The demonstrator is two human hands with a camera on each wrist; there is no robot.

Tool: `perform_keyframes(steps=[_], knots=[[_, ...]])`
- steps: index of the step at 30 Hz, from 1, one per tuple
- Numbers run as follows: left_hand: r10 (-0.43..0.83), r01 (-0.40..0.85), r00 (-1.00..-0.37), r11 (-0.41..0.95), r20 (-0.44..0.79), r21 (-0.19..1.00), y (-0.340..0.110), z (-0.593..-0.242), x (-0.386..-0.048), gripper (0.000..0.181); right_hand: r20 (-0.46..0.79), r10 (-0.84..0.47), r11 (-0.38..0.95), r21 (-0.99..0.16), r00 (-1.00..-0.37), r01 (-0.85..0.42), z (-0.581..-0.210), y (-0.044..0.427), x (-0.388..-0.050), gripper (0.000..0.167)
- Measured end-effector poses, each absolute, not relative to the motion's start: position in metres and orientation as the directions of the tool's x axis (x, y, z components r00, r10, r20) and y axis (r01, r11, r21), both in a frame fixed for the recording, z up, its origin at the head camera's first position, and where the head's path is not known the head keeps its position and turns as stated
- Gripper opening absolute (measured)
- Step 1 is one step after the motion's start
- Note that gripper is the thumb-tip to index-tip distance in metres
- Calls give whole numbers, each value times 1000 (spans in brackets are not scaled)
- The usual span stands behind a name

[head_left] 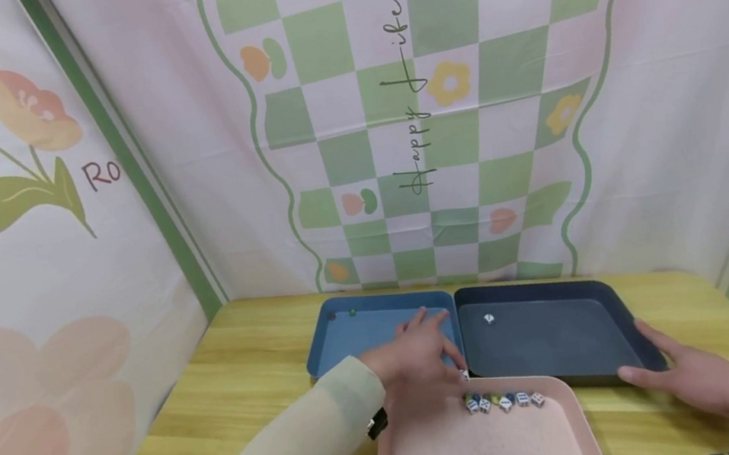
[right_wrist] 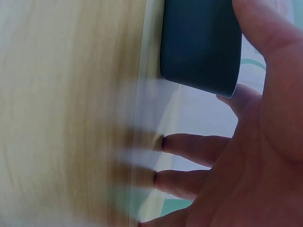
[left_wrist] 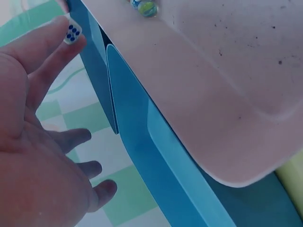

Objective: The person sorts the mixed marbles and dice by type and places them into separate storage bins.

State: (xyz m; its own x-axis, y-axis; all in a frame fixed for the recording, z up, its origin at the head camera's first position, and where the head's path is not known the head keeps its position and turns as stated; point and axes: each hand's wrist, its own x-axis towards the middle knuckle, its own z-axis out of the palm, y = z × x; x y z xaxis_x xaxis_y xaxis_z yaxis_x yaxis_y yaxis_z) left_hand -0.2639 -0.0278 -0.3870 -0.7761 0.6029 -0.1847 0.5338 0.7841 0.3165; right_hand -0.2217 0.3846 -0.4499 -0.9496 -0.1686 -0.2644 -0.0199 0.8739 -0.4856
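My left hand (head_left: pixel 423 354) pinches a white die (left_wrist: pixel 73 32) with blue pips between thumb and forefinger, while its other fingers spread apart. It hovers over the place where the pink tray (head_left: pixel 490 449), blue tray (head_left: pixel 369 341) and dark tray (head_left: pixel 545 338) meet. Several white dice (head_left: pixel 522 398) lie along the pink tray's far side, mixed with coloured marbles (left_wrist: pixel 147 8). One die (head_left: pixel 489 318) sits inside the dark tray. At that tray's right near corner, my right hand (head_left: pixel 695 372) holds the wall between thumb and forefinger; its remaining fingers extend past the tray.
Two small marbles, a dark red one (head_left: pixel 331 315) and a green one (head_left: pixel 352 312), rest in the blue tray's far left corner. All the trays stand on a wooden table (head_left: pixel 212 386). A printed curtain (head_left: pixel 394 139) hangs behind the table's far edge.
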Motion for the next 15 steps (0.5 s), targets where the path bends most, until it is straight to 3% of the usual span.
perform_keyframes(steps=[15], knots=[[419,397,-905,894,-76,208,-7,-391,-279,7,-258,-167,872,-488,-952,-20,-449,384,-221,102]])
